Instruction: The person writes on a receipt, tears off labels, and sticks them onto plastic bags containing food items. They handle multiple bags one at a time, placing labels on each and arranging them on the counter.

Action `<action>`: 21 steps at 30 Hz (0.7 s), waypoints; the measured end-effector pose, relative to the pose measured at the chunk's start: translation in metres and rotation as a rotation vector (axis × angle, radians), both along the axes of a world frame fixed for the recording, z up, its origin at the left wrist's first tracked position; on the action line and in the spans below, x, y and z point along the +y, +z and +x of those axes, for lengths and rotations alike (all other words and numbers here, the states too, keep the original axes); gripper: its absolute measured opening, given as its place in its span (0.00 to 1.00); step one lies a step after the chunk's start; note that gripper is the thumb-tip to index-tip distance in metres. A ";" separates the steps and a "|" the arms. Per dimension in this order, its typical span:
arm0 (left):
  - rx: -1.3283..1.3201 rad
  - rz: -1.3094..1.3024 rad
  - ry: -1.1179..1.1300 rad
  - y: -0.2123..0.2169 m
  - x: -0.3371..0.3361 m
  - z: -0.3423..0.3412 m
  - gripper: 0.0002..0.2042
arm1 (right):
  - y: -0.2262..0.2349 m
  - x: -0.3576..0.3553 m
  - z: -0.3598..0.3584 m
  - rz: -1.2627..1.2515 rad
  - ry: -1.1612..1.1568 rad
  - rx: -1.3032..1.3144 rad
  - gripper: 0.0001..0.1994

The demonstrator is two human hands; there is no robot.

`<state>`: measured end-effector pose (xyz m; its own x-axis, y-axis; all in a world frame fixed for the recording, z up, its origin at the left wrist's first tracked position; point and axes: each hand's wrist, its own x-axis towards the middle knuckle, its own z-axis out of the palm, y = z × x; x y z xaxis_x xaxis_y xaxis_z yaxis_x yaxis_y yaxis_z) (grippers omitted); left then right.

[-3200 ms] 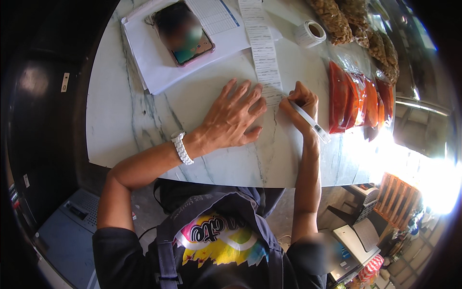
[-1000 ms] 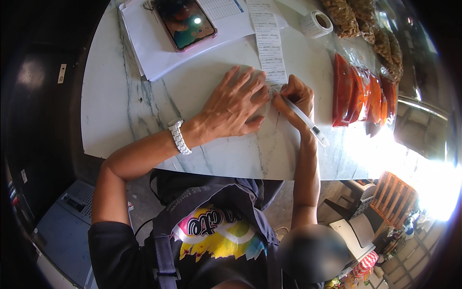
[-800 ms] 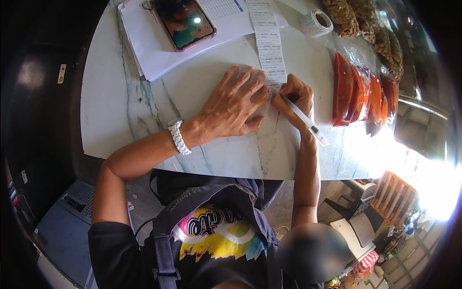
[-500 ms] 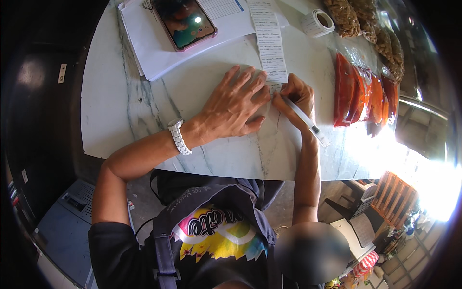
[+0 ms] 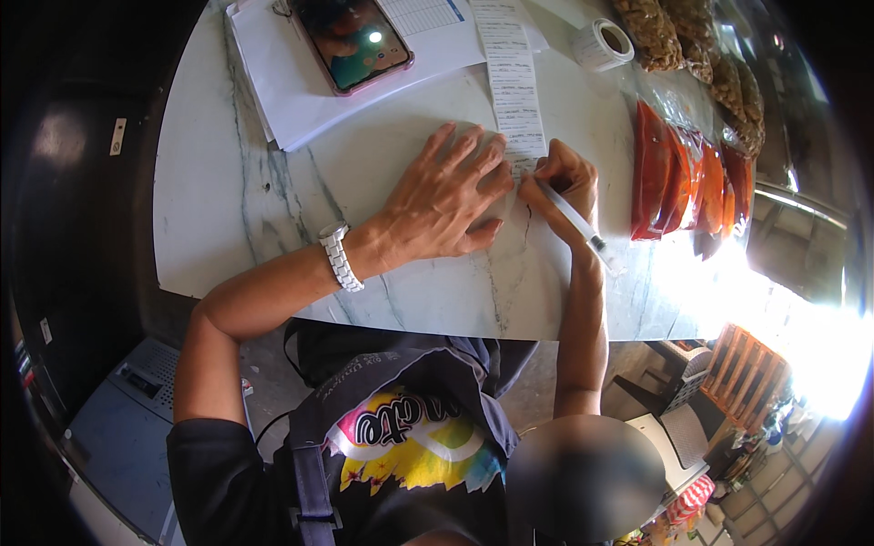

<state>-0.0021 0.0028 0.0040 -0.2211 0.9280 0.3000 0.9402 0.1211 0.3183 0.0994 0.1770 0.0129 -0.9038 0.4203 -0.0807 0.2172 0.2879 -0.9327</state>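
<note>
Pen (image 5: 572,216) pinched in right hand (image 5: 560,187), tip at lower end of paper strip (image 5: 513,82) on table (image 5: 228,209). Strip pinned flat under spread left hand (image 5: 446,200), nothing gripped. Risk judged: strip sliding if pressure eased, writing smudged by palm.

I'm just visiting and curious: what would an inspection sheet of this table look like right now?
Surface: pale marble table.
Job's things: long paper strip; white pen.
Clutter: phone on white papers, label roll, red-filled bags, brown snack bags.
Hands: left hand flat, fingertips at the strip; right hand grips the pen.
Cables: nothing seen.
Surroundings: dark floor, bright glare at right.
</note>
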 end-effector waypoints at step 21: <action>0.057 0.025 -0.011 0.002 -0.001 -0.001 0.24 | 0.004 0.027 0.005 -0.726 -0.274 0.386 0.10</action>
